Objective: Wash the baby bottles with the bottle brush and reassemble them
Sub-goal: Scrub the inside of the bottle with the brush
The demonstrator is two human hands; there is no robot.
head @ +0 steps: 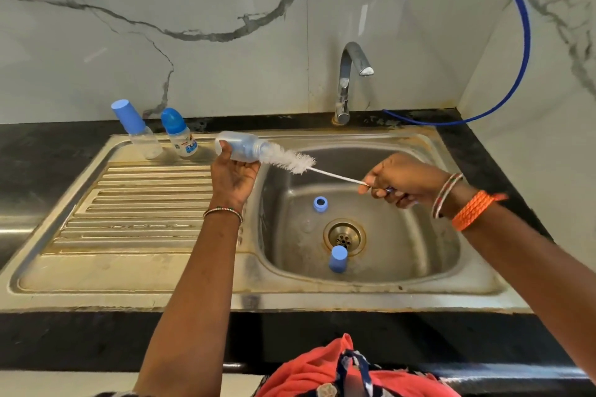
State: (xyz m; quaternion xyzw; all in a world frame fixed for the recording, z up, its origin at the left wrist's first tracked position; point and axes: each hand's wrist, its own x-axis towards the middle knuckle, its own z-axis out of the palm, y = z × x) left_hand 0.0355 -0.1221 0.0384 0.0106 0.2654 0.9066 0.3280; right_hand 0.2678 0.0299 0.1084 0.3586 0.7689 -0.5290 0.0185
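Head view: the left hand (233, 176) grips a clear plastic baby bottle with a blue-tinted body (240, 149), held on its side over the sink's left rim, its open mouth toward three o'clock. The right hand (400, 180) pinches the thin wire handle of a white-bristled bottle brush (290, 160); the bristle head lies partly inside the bottle's mouth and partly outside it.

Down in the stainless steel sink basin (419, 235), a blue screw ring (320, 204) lies at about eleven o'clock of the brass-coloured drain (344, 235), and a blue cylindrical cap (338, 258) rests at about six o'clock of it, touching its edge. A clear piece, perhaps the teat, seems to lie at nine o'clock of the drain, too faint to be sure.

On the ribbed draining board (135, 219), at its twelve o'clock edge, stand two capped bottles: a clear one with a flat blue cap (137, 129) and, just beside it at three o'clock, a printed one with a domed blue cap (179, 132).

As a judgement, the scrubbing of this bottle is in hand; its ring and cap are yet to be refitted. Whether the two standing bottles are washed cannot be told. The chrome tap (350, 80) shows no water running.
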